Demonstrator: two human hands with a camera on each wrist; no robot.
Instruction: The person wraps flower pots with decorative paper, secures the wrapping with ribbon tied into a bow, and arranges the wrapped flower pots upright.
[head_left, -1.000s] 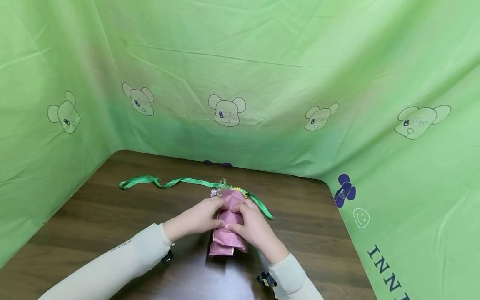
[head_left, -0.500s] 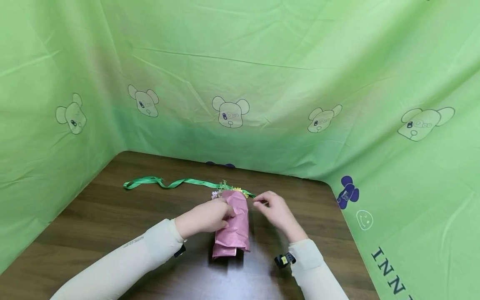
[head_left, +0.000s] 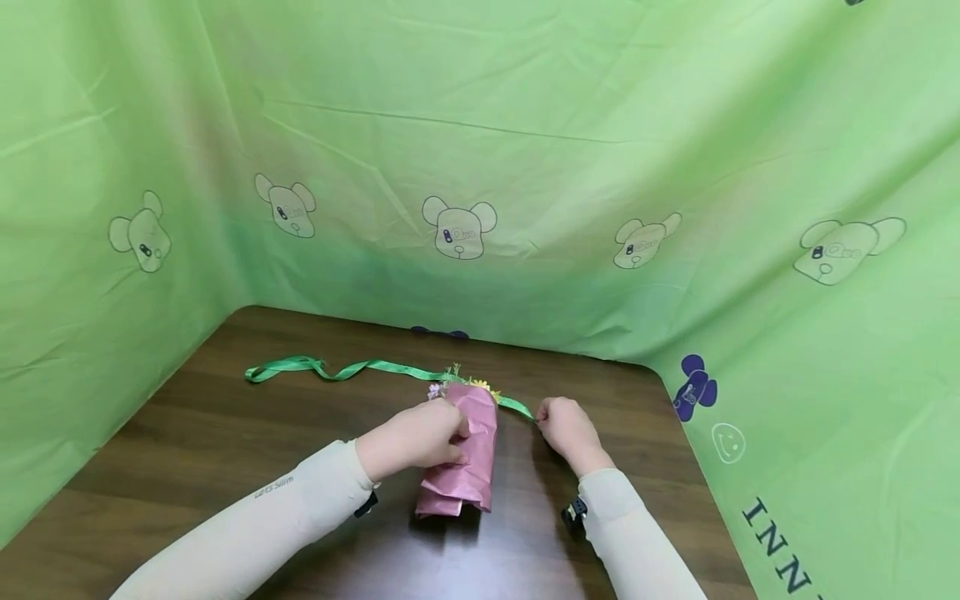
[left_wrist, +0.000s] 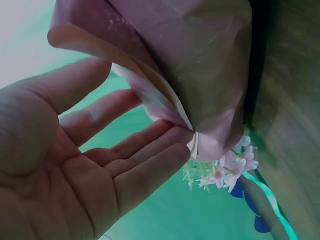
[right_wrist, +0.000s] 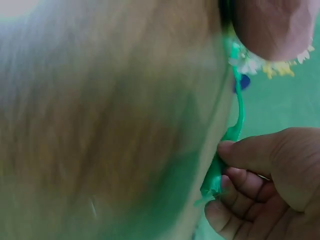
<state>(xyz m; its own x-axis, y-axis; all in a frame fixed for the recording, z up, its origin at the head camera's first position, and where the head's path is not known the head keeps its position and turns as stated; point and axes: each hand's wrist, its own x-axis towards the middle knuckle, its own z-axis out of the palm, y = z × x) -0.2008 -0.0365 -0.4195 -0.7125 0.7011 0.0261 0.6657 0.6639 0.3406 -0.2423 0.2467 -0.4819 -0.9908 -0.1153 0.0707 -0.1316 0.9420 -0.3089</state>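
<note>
A small bouquet in pink wrapping paper (head_left: 477, 454) lies on the wooden table, its flowers (head_left: 480, 385) at the far end. My left hand (head_left: 420, 433) holds the wrapping from its left side. In the left wrist view the thumb and fingers meet the paper's folded edge, with pale flowers (left_wrist: 232, 167) beyond. A green ribbon (head_left: 382, 365) runs behind the bouquet, hidden in part by the flowers and paper. To the right of the bouquet my right hand (head_left: 567, 429) pinches the ribbon's frayed end (right_wrist: 212, 182) between thumb and fingers.
The ribbon's long left part curls across the back of the wooden table (head_left: 187, 450). A green cloth (head_left: 525, 150) with cartoon bear heads encloses the table at the back and both sides.
My right hand has left the wrapping, moved right and taken the ribbon's right end, drawing it slightly toward me. The left hand stays on the bouquet, whose near end has shifted slightly left.
</note>
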